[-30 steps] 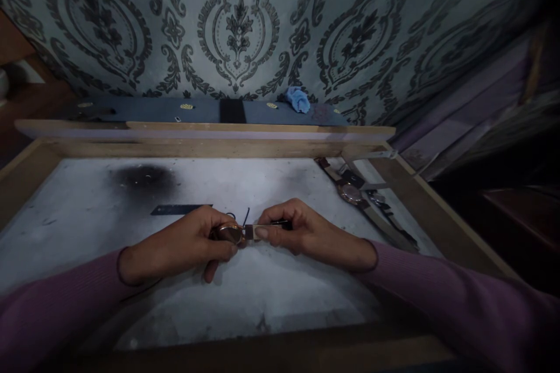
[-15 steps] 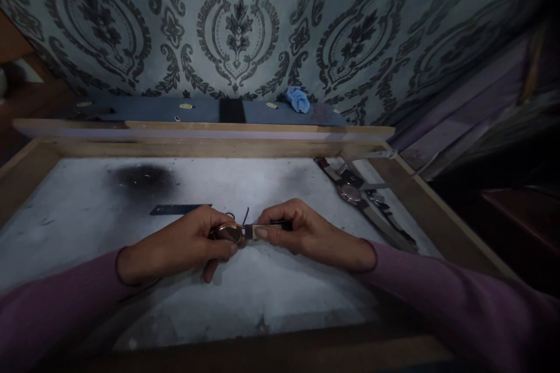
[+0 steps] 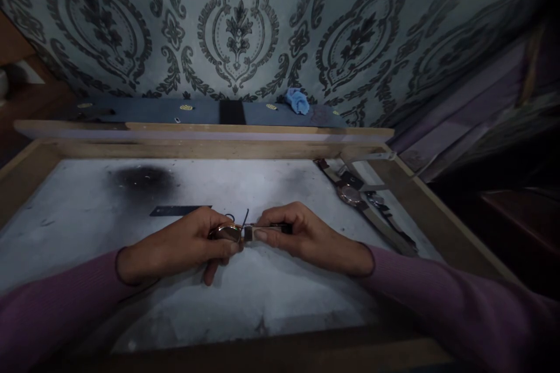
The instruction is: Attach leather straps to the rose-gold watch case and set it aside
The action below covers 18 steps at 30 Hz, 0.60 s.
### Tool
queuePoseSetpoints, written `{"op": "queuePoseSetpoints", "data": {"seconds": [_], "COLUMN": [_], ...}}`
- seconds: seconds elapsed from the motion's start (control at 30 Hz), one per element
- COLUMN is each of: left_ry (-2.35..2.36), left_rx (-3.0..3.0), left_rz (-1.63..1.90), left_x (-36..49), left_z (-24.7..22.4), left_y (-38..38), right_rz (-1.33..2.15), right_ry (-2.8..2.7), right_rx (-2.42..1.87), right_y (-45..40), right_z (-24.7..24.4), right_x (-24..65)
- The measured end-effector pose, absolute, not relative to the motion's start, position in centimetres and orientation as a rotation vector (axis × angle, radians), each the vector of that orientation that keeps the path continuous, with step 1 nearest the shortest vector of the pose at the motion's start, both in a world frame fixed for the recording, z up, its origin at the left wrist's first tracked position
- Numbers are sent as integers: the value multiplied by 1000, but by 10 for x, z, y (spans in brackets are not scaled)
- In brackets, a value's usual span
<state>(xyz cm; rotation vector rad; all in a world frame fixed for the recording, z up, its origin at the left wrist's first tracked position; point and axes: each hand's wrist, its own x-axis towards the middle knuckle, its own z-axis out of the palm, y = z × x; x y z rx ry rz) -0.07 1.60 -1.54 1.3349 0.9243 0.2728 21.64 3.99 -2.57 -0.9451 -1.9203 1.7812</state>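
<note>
Your left grip is closed around the gold-rimmed watch case, digits along its far and near edges, lens side tilted up. Your right grip is pinched, thumb uppermost, on the strap, whose dark end points at the case; whether the two are joined, you cannot tell from here. A slim dark object also shows under your right fingers; type unclear. Location of case and strap: between your hands, over the middle of the white desk. Just beyond them: a small dark ring and a thin dark stick. Near your left hand, on the far side: a flat dark strip. To your right, well apart: a brown-strapped watch, with a smaller dark watch beside it. A blue cloth lies past the far rim
</note>
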Motion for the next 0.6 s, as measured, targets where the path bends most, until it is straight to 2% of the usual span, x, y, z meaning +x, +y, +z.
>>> {"op": "queuePoseSetpoints", "data": {"seconds": [0.6], "left_ry": [932], "left_rx": [1351], "left_rz": [274], "left_x": [-1], "left_z": [-17], "left_y": [16], "right_rz": [1865], "right_ry": [-1830], "right_rx": [-975], "right_y": [41], "right_z": [-22], "right_x": [216]}}
